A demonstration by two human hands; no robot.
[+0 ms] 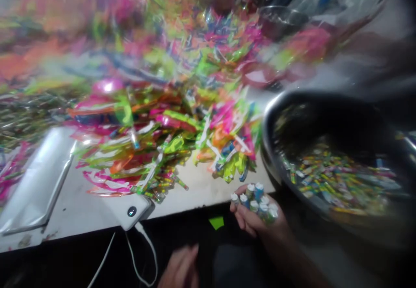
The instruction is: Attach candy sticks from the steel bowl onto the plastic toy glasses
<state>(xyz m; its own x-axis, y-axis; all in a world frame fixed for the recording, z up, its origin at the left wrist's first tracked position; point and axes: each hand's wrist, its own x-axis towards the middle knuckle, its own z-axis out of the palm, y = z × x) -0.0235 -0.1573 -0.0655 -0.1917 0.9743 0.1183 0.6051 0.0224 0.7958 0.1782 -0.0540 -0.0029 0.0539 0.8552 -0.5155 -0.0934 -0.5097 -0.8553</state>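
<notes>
My right hand (260,223) is wrapped round a bunch of small tubes with white notched caps (255,199), held caps up just off the table's front edge. Their bodies look blue and greenish, mostly hidden by my fingers and palm. My left hand (182,264) is low in the middle of the view, blurred, with its fingers loosely stretched out and no object visible in it. Nearest on the table is a pile of bright plastic pieces (232,149) in pink, orange, green and white. Similar slim patterned tubes (167,184) lie beside the pile's front.
At right stands a large metal bowl (271,149) with many patterned tubes (344,175) inside. A white power bank (130,210) with a cable (151,240) sits at the table edge. Left of it lies a silvery plastic packet (40,179). Colourful heaps (211,40) cover the back.
</notes>
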